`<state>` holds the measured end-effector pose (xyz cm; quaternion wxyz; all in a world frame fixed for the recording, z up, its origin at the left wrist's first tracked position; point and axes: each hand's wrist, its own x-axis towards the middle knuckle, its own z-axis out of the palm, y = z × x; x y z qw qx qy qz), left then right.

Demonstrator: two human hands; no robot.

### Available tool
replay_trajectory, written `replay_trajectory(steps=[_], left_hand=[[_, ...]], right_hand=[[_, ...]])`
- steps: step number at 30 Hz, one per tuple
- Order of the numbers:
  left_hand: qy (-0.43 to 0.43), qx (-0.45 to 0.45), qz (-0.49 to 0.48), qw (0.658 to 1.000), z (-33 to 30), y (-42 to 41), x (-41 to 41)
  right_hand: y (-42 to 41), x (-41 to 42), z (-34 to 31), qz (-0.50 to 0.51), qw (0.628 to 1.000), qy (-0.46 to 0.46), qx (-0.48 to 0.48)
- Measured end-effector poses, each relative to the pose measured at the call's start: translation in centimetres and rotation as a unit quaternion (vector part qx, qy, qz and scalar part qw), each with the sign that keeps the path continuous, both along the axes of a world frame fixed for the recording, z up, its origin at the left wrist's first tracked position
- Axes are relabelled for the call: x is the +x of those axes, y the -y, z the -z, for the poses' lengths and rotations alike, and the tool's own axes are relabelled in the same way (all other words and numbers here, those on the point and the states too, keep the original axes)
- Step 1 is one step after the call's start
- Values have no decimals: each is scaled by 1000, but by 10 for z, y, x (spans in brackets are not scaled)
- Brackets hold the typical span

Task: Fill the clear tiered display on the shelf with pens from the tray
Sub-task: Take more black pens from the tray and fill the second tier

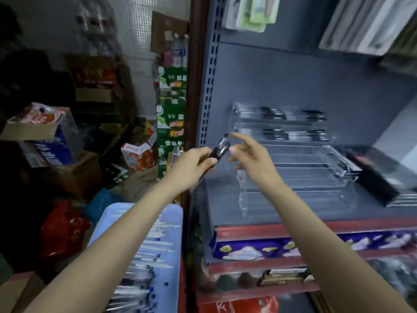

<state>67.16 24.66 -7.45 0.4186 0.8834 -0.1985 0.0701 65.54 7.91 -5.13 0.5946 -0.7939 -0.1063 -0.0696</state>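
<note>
Gripping a small bunch of pens (220, 148) in the left hand (191, 166), raised beside the clear tiered display (293, 159) on the shelf (225, 213), probably for feeding; right hand (250, 154) spreading loose, taking nothing. Leaving tray (173, 222) below, holding more pens.

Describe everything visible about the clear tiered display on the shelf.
The clear tiered display looks like transparent acrylic, with stepped rows rising toward the shelf's grey back panel. It stands upright on the shelf. The top two rows hold dark-tipped pens; the lower rows look empty. Neither hand touches it, though blur hides fine detail.
</note>
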Motion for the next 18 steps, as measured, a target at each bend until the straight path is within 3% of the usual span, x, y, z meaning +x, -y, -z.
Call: replay_trajectory(steps=[5,9,13,18], left_hand=[[72,33,-6,997,-25,79,22],[155,78,-151,973,-39,106,40],[129,98,-221,962,-42,116,46],[133,93,-186,969,-58,128,48]], right_hand=[[89,32,-23,-18,999,31,26],[147,60,-38,30,995,63,72],[184,89,-39,94,988,78,98],[197,116,-31,107,991,73,40]])
